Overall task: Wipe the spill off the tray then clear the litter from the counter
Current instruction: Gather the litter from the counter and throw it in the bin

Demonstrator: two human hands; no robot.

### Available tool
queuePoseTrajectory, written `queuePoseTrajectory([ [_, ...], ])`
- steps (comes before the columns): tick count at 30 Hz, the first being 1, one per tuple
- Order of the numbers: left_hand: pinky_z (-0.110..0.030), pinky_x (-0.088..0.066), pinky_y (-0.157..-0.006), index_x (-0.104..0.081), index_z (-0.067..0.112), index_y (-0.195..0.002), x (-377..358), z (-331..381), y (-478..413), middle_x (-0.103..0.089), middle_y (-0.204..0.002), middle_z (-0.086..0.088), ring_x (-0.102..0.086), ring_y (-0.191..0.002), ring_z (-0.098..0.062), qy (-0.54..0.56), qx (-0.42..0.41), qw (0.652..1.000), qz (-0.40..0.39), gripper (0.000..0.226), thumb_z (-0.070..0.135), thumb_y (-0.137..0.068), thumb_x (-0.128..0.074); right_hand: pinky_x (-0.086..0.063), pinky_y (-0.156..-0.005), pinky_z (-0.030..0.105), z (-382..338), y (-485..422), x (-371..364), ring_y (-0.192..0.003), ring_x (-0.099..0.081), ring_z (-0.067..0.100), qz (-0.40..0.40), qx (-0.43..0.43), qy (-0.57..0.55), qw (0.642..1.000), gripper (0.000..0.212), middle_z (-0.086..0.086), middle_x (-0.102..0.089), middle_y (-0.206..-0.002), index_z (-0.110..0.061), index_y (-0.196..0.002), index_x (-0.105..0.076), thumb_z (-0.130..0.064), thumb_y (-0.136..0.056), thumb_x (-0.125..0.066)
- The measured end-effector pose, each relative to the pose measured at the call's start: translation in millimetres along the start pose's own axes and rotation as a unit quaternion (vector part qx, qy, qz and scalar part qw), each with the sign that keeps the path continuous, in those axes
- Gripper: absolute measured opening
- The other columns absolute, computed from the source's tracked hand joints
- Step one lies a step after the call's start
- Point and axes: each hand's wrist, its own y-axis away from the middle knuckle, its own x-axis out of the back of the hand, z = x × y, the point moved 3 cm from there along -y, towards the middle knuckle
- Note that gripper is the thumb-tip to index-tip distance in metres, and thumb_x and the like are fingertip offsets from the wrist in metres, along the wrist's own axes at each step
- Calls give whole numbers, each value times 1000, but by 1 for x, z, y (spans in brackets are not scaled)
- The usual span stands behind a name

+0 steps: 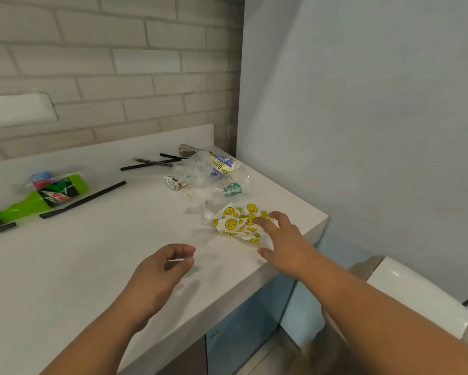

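Fingers [262,221] of the right hand [284,244] are spread wide, and their tips lie over the crumpled smiley wrapper [234,224] near the right front corner of the white table [92,261]. The left hand [157,272] hovers over the table to the left, its fingers curled toward the thumb; whether it pinches something thin and pale I cannot tell. Behind the wrapper lie a clear plastic cup [231,188], a white fork [188,196], a foil ball [173,182] and black straws [146,165]. Far to the left, a green bottle [38,203] lies on its side.
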Motion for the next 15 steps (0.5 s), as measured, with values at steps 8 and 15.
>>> queuePoseTrajectory([
  [8, -24, -51, -84, -64, 32, -106, 25, -2, -39, -65, -109, 15, -61, -97, 2, -2, -17, 1000, -7, 16, 25, -93, -58, -38, -103, 43, -9, -32, -39, -131, -33, 25, -70, -50, 119, 989, 51, -9, -29, -149, -45, -143, -30, -50, -94, -44],
  [15, -18, -46, -87, -59, 39, -109, 19, -8, -63, -62, -114, 18, -55, -110, 2, -24, -49, 997, -45, 27, 27, -87, -66, -41, -87, 24, -5, -33, -34, -108, -53, 23, 57, -12, -17, 998, 25, -1, -61, -112, -20, -111, -68, -14, -94, -50],
])
